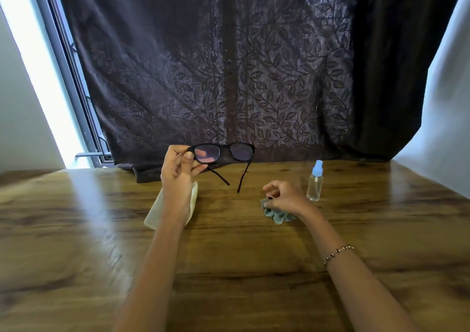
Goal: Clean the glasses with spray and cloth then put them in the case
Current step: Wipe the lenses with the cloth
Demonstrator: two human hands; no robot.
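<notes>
Our left hand (178,170) grips the glasses (223,153) by the left end of the frame, thumb and fingers pinched around the rim of one lens, and holds them up at the centre of the frame, above the far part of the table (76,230). Their long axis runs left to right across the picture, lenses facing us, both temples open and hanging down toward the wood. Our right hand (284,198), lower and to the right of centre, rests on the cloth (277,217), fingers curled loosely over the crumpled fabric; whether it actually grasps it we cannot tell. Just right of that hand stands the spray (315,181), upright, cap on, apart from the fingers. So the right hand is the nearer one to both cloth and spray, and the free lens lies up and to the left of it. Beneath our left forearm lies the case (152,219), pale, partly hidden.
</notes>
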